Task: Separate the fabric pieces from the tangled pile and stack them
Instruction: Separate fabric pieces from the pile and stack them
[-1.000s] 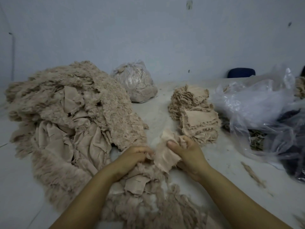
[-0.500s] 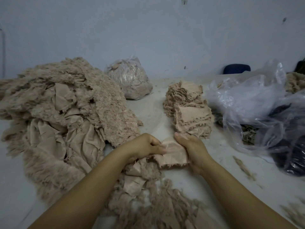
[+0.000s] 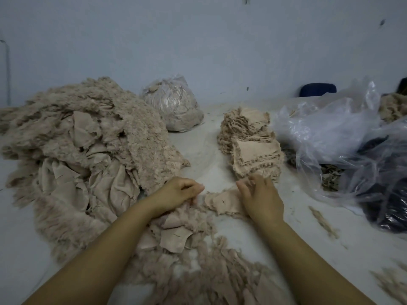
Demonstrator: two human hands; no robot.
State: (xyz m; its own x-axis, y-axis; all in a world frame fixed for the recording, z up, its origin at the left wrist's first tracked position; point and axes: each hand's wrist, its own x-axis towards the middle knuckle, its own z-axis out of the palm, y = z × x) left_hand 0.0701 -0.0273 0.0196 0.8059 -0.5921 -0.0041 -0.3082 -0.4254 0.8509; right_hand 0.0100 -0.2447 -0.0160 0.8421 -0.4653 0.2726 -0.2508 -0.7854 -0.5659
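We are in the middle of freeing one fabric piece [image 3: 222, 202] from the tangled pile [image 3: 83, 164], with the stack [image 3: 248, 148] as our landmark. The piece lies flat on the table [image 3: 286, 234] just in front of the stack, between our two hands, its left edge running into the fluffy scraps that trail from the pile.

Our left hand [image 3: 176, 195] sits to the left of the stack, near the edge of the pile. It is curled into a loose fist with the knuckles up, fingertips pinched on the fluff at the left end of the piece; exactly what it grips we cannot tell. Our right hand [image 3: 261, 199] lies directly in front of the stack, palm down on the right end of the piece, fingers bent and spread toward the stack's near edge. It looks pressed on the fabric rather than closed around it.

The next move, as we judge it, calls for pulling the piece clear of the fluff while the left hand holds the tangle back, then lifting it onto the stack squarely. A clear plastic bag [image 3: 330, 133] lies just right of the stack, and another filled bag [image 3: 174, 108] rests behind and left of it.
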